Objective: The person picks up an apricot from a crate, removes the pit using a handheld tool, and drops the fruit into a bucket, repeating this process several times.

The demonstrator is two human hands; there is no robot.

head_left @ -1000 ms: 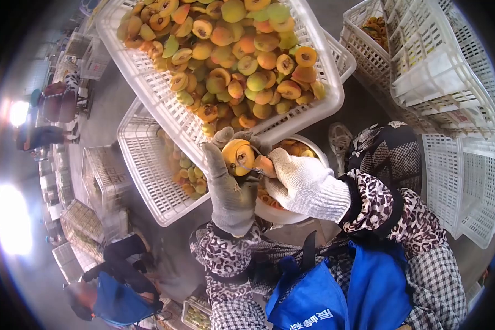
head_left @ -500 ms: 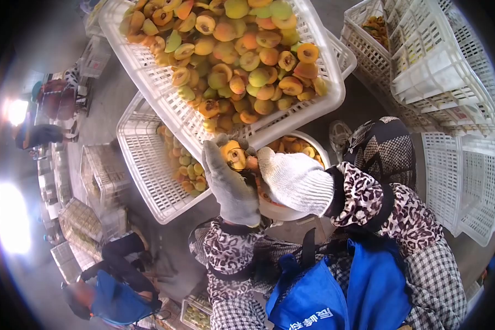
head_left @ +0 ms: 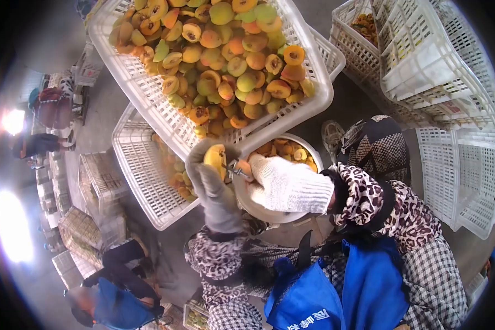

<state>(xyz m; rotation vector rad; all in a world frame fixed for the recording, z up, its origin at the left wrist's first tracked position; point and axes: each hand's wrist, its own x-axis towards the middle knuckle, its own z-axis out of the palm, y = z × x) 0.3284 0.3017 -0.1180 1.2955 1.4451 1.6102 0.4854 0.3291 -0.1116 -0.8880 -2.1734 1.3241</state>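
My left hand, in a grey-soiled glove, cups a yellow peach half with its cut face turned sideways. My right hand, in a white knit glove, is closed around a small tool with a metal tip and an orange-brown end. That tip points at the peach half and seems to touch it; the exact contact is too small to tell. Just beyond both hands, a white crate is heaped with cut peaches. Under my right hand, a white bucket contains orange fruit pieces.
Another white crate with fruit sits lower left. Stacked white crates rise at the right, above more crates. At left, a seated person in a blue top works among crates. My knee is beside the bucket.
Both hands have shifted slightly left and my left hand has turned, tilting the peach half. The tool's metal tip now shows between the hands. The view has moved a little.
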